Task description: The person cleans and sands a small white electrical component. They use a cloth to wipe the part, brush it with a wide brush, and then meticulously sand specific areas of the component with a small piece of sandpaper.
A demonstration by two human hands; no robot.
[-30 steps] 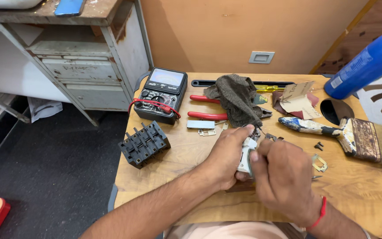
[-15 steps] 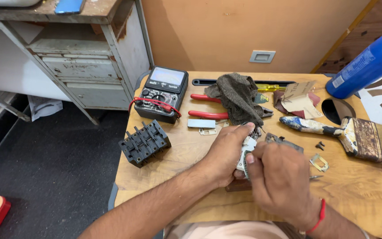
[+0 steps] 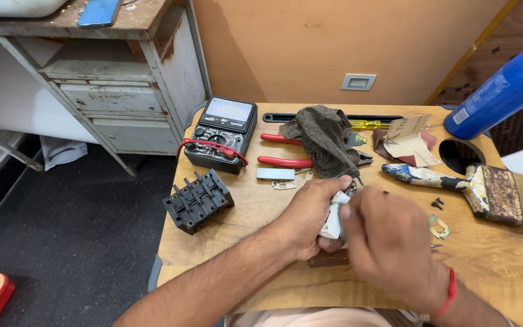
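A person's two bare hands meet over the middle of a small wooden desk [image 3: 225, 242], seen from above. The left hand [image 3: 307, 221] is closed around a small white part [image 3: 333, 221], thumb and fingers wrapped about its sides so that only a pale strip of it shows between the two hands. The right hand [image 3: 388, 248], with a red band at the wrist, lies over the part from the right, its fingertips pressed against the upper end. Whether it pinches the part or holds a small tool against it cannot be told, since the fingers are blurred and hide the contact. The part sits just above the desk's front half, over a dark brown block [image 3: 328, 259] that peeps out beneath the hands.

Near the left edge lies a black slotted block [image 3: 199, 200]. Toward the back left corner stands a black meter [image 3: 221, 134] with red leads wound on it. Beside it, red-handled pliers [image 3: 286, 150] lie partly under a grey cloth [image 3: 324, 139]. A small metal plate [image 3: 275, 174] rests just in front of the pliers. At the right edge lies an old paintbrush [image 3: 461, 184], with two small black screws [image 3: 437, 204] and a metal clip [image 3: 438, 227] in front of it. A round hole [image 3: 460, 156] is cut into the desk near the back right corner; what it holds cannot be seen. A blue cylinder [image 3: 503, 91] leans above that corner.
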